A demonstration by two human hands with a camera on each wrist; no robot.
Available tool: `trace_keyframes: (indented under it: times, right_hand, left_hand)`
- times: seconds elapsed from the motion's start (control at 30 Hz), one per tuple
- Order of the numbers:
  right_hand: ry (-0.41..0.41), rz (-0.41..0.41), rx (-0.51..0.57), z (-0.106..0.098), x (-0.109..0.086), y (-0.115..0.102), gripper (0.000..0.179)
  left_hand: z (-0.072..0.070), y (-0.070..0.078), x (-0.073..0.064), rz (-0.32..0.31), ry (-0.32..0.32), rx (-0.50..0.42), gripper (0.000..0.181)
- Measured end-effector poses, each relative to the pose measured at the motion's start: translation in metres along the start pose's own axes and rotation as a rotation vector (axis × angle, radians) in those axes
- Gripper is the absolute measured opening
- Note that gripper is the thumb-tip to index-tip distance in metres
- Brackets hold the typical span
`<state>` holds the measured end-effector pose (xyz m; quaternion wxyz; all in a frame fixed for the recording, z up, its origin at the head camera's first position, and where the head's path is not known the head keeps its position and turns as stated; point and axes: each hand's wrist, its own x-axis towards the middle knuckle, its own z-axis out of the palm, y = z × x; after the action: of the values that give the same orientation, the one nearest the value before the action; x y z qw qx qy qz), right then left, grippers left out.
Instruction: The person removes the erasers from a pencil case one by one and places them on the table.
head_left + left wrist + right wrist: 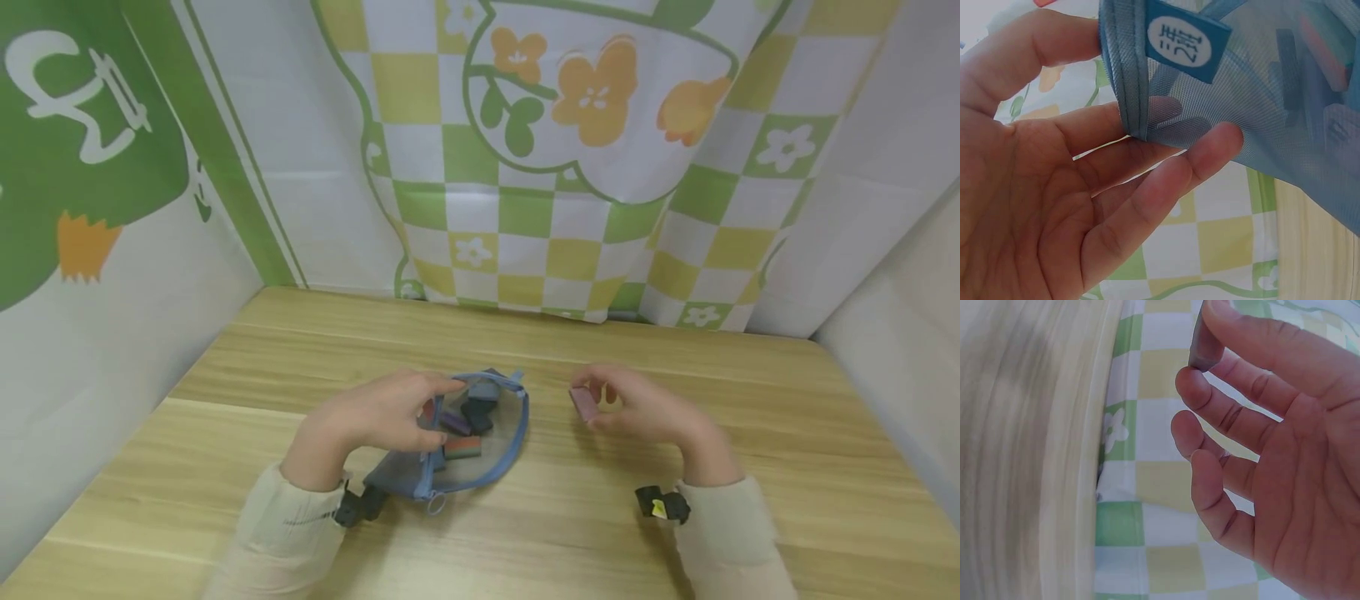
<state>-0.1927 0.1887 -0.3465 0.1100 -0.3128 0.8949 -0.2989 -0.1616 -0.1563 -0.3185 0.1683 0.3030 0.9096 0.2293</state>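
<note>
A blue mesh zipper pouch (pixel 498 483) lies with its mouth spread on the wooden table, left of the middle. My left hand (pixel 386 410) holds its left rim, thumb on one side and fingers on the other. Beside that rim the left wrist view shows a blue label (pixel 1189 41) with white and dark characters. Through the mesh show several small blocks, among them an orange-and-green one (pixel 462 447) and a dark one (pixel 477 413). To the right of the pouch, my right hand (pixel 637 406) pinches a small pinkish-purple block (pixel 583 403) between thumb and fingertips, over the table.
The wooden table (pixel 570 533) runs back to a hanging checked cloth (pixel 525 208) with flowers. White and green sheeting (pixel 135 250) covers the left side, and a pale wall (pixel 900 292) stands at the right. A metal zipper ring (pixel 436 502) hangs at the pouch's near edge.
</note>
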Motion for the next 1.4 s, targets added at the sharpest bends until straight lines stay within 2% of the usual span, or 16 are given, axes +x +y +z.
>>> trace_keyframes:
  times: [0.27,0.9,0.97,1.13,1.4]
  right_hand:
    - [0.002,0.057,0.008,-0.004,-0.006,0.011,0.043]
    - [0.005,0.022,-0.038,-0.017,0.001,0.042,0.044]
    - [0.018,-0.005,-0.052,-0.016,0.002,0.046,0.044]
    - [0.004,-0.021,-0.061,-0.017,0.0,0.053,0.041]
    - [-0.051,0.026,-0.055,-0.019,0.0,0.056,0.042]
  left_hand:
    - [0.0,0.0,0.001,0.013,0.003,0.01,0.067]
    - [-0.002,-0.001,-0.001,0.01,-0.005,-0.021,0.068]
    - [-0.002,-0.001,-0.001,0.014,-0.004,-0.023,0.068]
    - [-0.001,-0.001,-0.002,0.009,-0.003,-0.022,0.068]
    - [-0.002,-0.001,-0.004,0.008,0.005,-0.012,0.068]
